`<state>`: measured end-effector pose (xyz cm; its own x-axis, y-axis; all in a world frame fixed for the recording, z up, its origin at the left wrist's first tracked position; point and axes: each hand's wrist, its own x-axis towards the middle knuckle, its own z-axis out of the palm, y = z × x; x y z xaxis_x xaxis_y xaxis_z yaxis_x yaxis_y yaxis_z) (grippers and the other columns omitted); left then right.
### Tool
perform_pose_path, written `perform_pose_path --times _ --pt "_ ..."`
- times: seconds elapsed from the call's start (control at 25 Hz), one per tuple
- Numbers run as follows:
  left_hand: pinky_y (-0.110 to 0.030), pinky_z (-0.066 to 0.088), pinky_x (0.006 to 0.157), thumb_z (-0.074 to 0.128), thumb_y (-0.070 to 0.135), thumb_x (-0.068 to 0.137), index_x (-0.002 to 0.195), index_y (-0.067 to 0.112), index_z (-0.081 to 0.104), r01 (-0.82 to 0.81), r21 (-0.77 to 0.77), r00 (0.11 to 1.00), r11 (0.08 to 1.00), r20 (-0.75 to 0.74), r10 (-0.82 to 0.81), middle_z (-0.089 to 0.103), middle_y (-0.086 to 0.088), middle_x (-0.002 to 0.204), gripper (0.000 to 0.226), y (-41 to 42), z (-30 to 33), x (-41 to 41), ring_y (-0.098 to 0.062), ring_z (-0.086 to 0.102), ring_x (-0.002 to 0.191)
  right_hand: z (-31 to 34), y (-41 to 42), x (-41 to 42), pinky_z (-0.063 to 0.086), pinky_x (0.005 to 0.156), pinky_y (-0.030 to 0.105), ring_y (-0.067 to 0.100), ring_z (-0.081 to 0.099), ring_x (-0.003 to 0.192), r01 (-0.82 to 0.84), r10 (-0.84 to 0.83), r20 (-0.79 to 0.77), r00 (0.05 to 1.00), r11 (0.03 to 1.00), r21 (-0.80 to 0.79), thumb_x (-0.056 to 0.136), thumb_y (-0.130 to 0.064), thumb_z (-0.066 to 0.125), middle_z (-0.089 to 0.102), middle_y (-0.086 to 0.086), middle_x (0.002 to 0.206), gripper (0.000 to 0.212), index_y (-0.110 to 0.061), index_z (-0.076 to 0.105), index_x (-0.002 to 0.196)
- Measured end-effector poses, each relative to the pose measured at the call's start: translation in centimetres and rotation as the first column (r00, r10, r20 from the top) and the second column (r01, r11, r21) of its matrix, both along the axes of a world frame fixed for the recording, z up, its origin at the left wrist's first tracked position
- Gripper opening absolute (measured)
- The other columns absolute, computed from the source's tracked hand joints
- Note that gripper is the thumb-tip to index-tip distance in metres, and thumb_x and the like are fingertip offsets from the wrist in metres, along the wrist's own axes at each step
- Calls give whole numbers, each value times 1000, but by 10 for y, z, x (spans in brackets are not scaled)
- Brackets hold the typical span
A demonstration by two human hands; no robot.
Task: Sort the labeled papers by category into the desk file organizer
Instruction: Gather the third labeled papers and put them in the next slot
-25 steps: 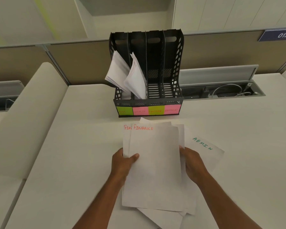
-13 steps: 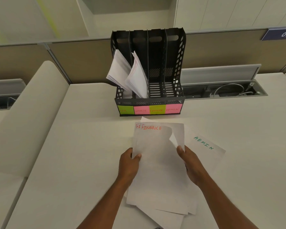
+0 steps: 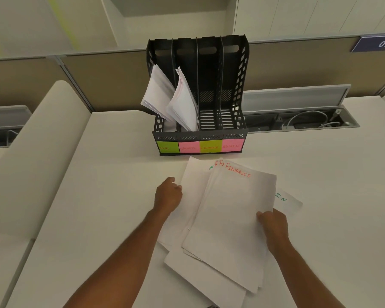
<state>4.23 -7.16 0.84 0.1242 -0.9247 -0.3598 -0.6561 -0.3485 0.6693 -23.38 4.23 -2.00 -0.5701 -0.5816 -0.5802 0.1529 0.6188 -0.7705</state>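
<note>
The finance sheets point(image 3: 229, 218) are pinched at their 3 o'clock edge by the right hand point(image 3: 273, 225), long axis toward 12 o'clock. The left hand point(image 3: 168, 196), fingers curled, touches the lower papers point(image 3: 193, 190). The organizer point(image 3: 198, 138) stands at 12 o'clock on the table point(image 3: 98, 196), its finance slot point(image 3: 209, 121) empty.

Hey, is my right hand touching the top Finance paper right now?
Touching. The head view shows the right hand with its fingers curled onto the right edge of the top Finance paper, no gap.
</note>
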Motion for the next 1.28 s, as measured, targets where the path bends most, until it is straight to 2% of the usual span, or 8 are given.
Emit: perform_pose_path --times 0.16,0.32,0.44,0.56,0.64,0.76,1.08,1.28 --pt "-21 42 100 60 16 95 127 26 64 260 -160 953 952 -116 -279 65 -1 133 34 10 8 -17 -20 57 127 -1 -2 0 39 57 29 23 51 64 64 -64 26 998 998 6 82 1 61 60 8 74 11 -7 62 74" --pt "-10 42 95 49 56 96 155 48 -1 528 -220 824 820 -101 -558 57 23 133 77 48 7 -34 4 56 119 -5 -3 -5 36 49 26 16 50 64 83 -82 -15 997 996 33 89 -2 64 58 2 76 14 -7 59 77" --pt "-1 32 103 41 69 93 150 40 37 545 -181 758 819 -311 -573 48 48 127 64 60 5 -36 15 46 128 -8 -2 -5 35 49 29 17 50 63 71 -69 -34 997 996 45 88 -2 64 59 4 75 17 -8 58 73" --pt "-13 45 101 48 52 99 126 33 66 472 -200 811 859 -282 -512 67 31 118 38 54 4 -36 3 61 118 -9 -2 -5 35 53 31 20 48 62 99 -99 -8 995 994 43 86 0 65 58 6 74 17 -7 57 72" --pt "-27 50 100 56 25 99 124 18 69 350 -261 927 900 -41 -373 72 2 120 29 45 1 -39 -18 65 114 -7 -2 -5 34 53 31 20 47 62 110 -110 5 994 993 36 86 0 65 57 5 74 20 -9 56 71" --pt "-40 48 97 64 28 94 134 14 57 306 -124 899 944 365 -244 61 -10 125 44 34 -1 -42 -29 54 119 -6 -2 -4 33 51 31 19 48 62 95 -94 -14 995 995 34 87 0 65 56 4 73 21 -10 56 71" --pt "-30 47 66 58 13 91 79 7 63 246 -195 931 949 319 -176 73 -12 88 14 32 -3 -28 -32 69 84 -6 -2 -5 35 53 30 20 50 64 103 -103 9 995 995 16 87 -1 65 60 5 77 17 -11 58 75" --pt "-32 43 65 62 19 93 80 5 65 93 -284 961 954 275 -12 72 -16 84 19 10 31 1 -38 67 80 -8 -1 -5 38 56 30 23 53 67 91 -92 23 996 996 7 85 -1 63 64 6 80 10 -10 64 83"
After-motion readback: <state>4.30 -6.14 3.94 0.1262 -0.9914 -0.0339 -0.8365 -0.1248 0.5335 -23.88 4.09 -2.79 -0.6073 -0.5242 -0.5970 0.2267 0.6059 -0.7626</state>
